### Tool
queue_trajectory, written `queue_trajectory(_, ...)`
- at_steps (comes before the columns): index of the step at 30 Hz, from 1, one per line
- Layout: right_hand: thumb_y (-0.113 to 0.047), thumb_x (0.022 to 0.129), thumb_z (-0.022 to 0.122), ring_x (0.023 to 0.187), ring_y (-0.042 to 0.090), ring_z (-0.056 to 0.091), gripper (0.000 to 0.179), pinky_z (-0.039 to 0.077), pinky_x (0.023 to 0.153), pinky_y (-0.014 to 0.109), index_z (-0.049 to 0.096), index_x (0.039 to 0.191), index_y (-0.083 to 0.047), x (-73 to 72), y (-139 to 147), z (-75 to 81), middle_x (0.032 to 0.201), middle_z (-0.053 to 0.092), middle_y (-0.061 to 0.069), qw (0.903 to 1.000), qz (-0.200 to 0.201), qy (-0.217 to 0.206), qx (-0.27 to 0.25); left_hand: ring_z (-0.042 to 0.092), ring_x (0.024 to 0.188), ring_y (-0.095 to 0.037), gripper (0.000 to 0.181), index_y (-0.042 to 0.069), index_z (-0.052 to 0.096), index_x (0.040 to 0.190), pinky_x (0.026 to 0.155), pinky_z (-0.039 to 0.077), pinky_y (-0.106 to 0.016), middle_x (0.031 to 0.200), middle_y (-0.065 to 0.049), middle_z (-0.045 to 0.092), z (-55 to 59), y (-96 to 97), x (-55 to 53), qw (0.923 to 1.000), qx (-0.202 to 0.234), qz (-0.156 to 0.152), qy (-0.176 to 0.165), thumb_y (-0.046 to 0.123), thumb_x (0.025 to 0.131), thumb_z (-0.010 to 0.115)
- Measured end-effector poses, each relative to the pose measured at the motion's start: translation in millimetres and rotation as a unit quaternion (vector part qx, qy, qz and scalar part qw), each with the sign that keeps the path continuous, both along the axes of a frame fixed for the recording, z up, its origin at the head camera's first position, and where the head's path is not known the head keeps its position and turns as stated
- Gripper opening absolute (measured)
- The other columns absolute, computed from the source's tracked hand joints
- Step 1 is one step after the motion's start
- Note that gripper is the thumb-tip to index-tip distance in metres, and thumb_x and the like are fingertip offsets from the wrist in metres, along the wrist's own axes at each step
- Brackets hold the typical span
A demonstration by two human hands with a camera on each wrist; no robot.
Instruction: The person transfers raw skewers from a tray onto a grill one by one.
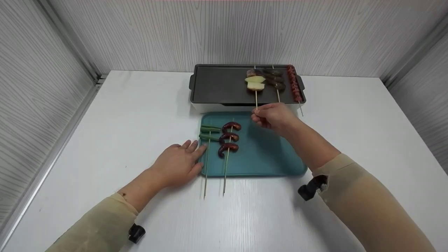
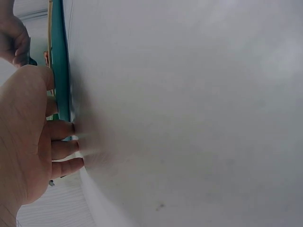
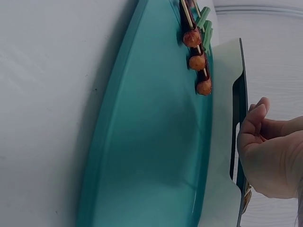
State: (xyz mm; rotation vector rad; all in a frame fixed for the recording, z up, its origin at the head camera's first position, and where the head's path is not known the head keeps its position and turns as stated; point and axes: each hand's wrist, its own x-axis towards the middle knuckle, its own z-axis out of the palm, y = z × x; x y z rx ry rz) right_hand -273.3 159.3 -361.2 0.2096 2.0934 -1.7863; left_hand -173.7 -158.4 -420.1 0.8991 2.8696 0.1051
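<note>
My right hand (image 1: 273, 117) pinches the bare stick end of a skewer with pale yellow slices (image 1: 256, 85), whose food lies on the dark griddle (image 1: 220, 84). Beside it on the griddle are a skewer of dark brown pieces (image 1: 274, 78) and one of small red pieces (image 1: 294, 84). At the left edge of the teal tray (image 1: 266, 157) my left hand (image 1: 178, 164) rests with its fingers extended, touching the rim. On that tray lie a skewer of green vegetable pieces (image 1: 210, 129) and a skewer of reddish-brown curled pieces (image 1: 230, 140). Their sticks overhang the front edge.
The griddle stands on a white base (image 1: 206, 107) directly behind the tray. Both are on a white table (image 1: 147, 105) with pale wood-grain walls (image 1: 147, 35) at the back and sides.
</note>
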Motion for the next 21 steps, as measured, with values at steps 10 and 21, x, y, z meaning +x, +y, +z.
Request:
queue_trajectory(10,-0.007,0.111,0.053,0.080,0.010,0.062,0.034,0.056,0.074,0.021,0.061,0.137,0.013,-0.7,-3.8,-2.3,0.093,0.068,0.005,0.9999,0.005,0.005,0.016,0.047,0.147,-0.040,0.060,0.005,0.046,0.160,0.114,0.044,-0.056,0.158,-0.024,0.049,-0.1,0.5,0.3,1.0000,-0.002,0.000,0.005,0.040,0.111,0.043)
queue_trajectory(21,-0.009,0.112,0.052,0.087,0.014,0.063,0.035,0.058,0.085,0.026,0.061,0.140,0.010,-0.4,-9.0,-1.8,0.104,0.068,0.010,0.9998,-0.018,-0.004,0.002,0.045,0.149,-0.039,0.061,0.005,0.045,0.162,0.116,0.043,-0.055,0.159,-0.023,0.048,0.3,0.8,0.2,1.0000,-0.002,0.004,-0.003,0.041,0.112,0.043)
